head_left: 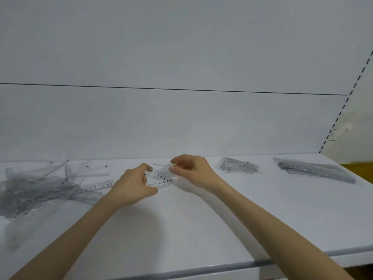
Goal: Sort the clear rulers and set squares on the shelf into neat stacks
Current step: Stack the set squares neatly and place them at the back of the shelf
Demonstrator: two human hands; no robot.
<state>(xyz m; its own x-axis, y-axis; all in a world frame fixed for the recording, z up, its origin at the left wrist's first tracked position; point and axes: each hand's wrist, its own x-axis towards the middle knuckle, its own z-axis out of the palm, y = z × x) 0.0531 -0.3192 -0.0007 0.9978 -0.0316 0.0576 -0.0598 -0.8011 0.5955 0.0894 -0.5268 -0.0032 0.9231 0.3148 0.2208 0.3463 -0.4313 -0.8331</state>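
Set square [160,177], the clear one with the printed numbers: where is it?

Just above the white shelf [201,229], about the middle of its length and towards the back wall. The person holds it between both hands.

How do the hands sit on it?

The left hand [135,184] has thumb and fingers curled round its near-left corner, where the two number scales meet. The right hand [191,168] pinches the far end with bent fingertips, the wrist angled in from the right. Whether that is one piece or a couple lying together I cannot tell; the plastic is too clear.

What about the others?

On the left of the shelf lies a loose pile of rulers [36,190], a tangle crossing every which way, with one ruler's end sticking out towards the left hand. To the right of the hands, well apart from them, is a small stack of set squares [237,167], fairly tidy. Further right again, near the shelf's end, is a long stack of rulers [314,171], laid roughly edge to edge and slanting towards the front.

Does the held piece touch any of those?

No, it is apart from all three.
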